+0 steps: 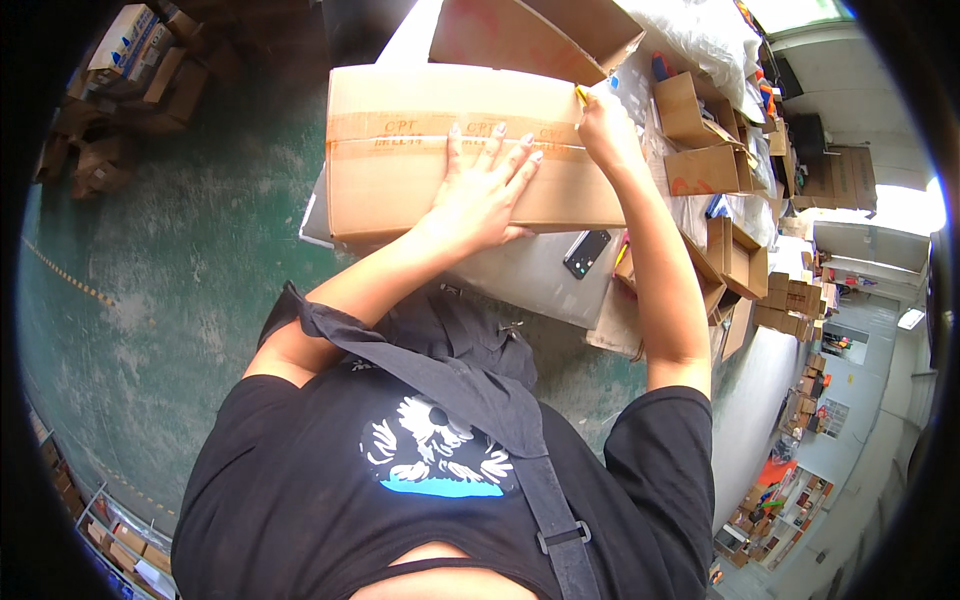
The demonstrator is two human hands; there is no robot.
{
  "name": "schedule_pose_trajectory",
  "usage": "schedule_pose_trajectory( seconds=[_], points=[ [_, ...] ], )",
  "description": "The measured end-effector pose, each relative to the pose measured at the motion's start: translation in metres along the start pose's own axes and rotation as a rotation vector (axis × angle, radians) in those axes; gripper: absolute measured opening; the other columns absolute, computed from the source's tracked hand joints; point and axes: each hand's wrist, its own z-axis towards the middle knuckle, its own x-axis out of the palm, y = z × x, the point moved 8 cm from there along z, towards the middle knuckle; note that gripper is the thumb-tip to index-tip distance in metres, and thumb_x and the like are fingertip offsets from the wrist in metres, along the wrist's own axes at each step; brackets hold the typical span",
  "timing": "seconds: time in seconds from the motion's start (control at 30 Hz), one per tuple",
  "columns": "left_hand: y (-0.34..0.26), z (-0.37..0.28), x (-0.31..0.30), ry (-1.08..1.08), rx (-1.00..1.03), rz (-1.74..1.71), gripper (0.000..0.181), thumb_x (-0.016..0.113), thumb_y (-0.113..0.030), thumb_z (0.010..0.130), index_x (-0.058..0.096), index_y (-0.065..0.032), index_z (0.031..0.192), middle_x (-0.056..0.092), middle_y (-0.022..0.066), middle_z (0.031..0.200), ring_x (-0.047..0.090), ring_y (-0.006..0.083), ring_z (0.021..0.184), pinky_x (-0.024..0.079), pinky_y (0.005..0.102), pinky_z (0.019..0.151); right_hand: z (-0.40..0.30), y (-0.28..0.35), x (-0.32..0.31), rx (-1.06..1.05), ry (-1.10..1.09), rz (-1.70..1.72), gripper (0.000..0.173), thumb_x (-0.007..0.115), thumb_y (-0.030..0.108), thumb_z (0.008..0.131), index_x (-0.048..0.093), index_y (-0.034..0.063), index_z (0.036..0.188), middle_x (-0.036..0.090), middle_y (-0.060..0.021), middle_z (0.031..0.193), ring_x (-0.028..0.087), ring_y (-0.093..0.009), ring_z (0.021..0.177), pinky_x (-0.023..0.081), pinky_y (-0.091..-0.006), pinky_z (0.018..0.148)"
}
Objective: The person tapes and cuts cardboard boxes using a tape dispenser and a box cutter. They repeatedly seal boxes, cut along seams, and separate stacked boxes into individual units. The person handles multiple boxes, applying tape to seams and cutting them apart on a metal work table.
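Observation:
A cardboard box (pixel 390 180) with packing tape along its top seam and handwriting on the tape lies closed on a grey table (pixel 525 281). Flat on the box's top, fingers spread, rests my left hand (pixel 484 184). My right hand (pixel 609 131) is closed around a small yellow tool (pixel 582 95), perhaps a cutter, at the right end of the taped seam. The tool's tip is too small to make out. Behind the box stands an open cardboard box (pixel 517 37). A black smartphone (pixel 587 253) lies on the table near the closed box's front right corner.
Several open small cardboard boxes (pixel 701 171) stand along the right, beside clear plastic wrapping (pixel 712 45). A flattened cardboard piece (pixel 615 330) juts from the table's near edge. Stacked cartons (pixel 142 67) stand at the far left on the green floor (pixel 187 240).

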Motion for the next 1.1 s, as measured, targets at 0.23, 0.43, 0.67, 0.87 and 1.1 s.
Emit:
schedule_pose_trajectory(
  seconds=[0.23,0.43,0.67,0.87,1.1],
  points=[
    [-0.001,0.005,0.007,0.056,-0.04,0.009,0.1,0.065,-0.067,0.076,0.028,-0.0126,0.152,0.024,0.0096,0.16,0.022,0.0324,0.147,0.011,0.0764,0.106,-0.092,0.003,-0.02,-0.073,0.084,-0.094,0.03,0.046,0.011,0.095,0.06,0.0016,0.12,0.065,-0.0287,0.083,0.066,-0.044,0.081,0.053,-0.0504,0.074],
    [0.008,0.015,0.008,0.036,-0.062,0.022,0.098,0.063,-0.068,0.076,0.034,-0.0094,0.149,0.031,0.0119,0.157,0.026,0.0316,0.146,0.017,0.0754,0.106,-0.285,0.004,-0.011,-0.001,0.887,-0.381,0.03,0.051,0.024,0.094,0.059,0.0021,0.114,0.067,-0.0222,0.078,0.068,-0.041,0.074,0.054,-0.0521,0.069],
    [-0.002,0.002,0.012,-0.013,0.013,0.084,0.09,0.062,-0.062,0.082,0.035,-0.0076,0.148,0.029,0.015,0.157,0.027,0.0322,0.145,0.017,0.0782,0.102,-0.349,-0.087,-0.026,0.517,0.059,-0.097,0.028,0.049,0.023,0.101,0.058,0.0054,0.122,0.067,-0.0242,0.092,0.067,-0.039,0.083,0.053,-0.0486,0.072],
    [0.042,-0.035,-0.061,-0.304,0.079,-0.119,0.073,0.057,-0.05,0.093,0.037,-0.0052,0.147,0.033,0.0178,0.155,0.033,0.0349,0.142,0.025,0.0527,0.115,-0.249,-0.159,0.056,0.562,-0.348,1.015,0.033,0.039,0.028,0.106,0.057,0.0011,0.114,0.067,-0.0106,0.113,0.064,-0.02,0.101,0.049,-0.0342,0.086],
    [0.163,-0.157,0.003,-0.537,-0.547,-1.173,0.075,0.036,-0.057,0.1,0.03,-0.0015,0.15,0.031,0.0155,0.156,0.027,0.028,0.145,0.014,0.0399,0.12,-0.173,-0.17,0.127,0.694,-0.502,1.503,0.028,0.043,0.029,0.103,0.051,0.0054,0.116,0.054,-0.0049,0.107,0.053,-0.018,0.098,0.044,-0.0325,0.094]
  ],
)
